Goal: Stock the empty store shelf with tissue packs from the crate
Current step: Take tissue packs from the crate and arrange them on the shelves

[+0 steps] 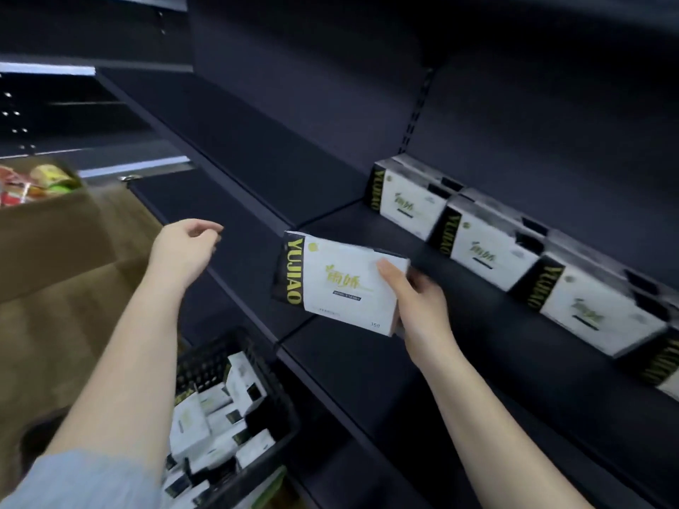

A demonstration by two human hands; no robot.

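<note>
Now the right hand [415,299] grips a tissue pack [338,284] at its right end, just in front of the shelf [371,229], so slide it in at two o'clock beside the row of packs [488,244], while the empty left hand [183,251] hangs loosely curled above the crate [235,409].

There is one head-worn view, close in, looking forward and down along the dark shelf [477,273] that runs to the right of the frame, with the crate [272,383] low and left of centre.
</note>
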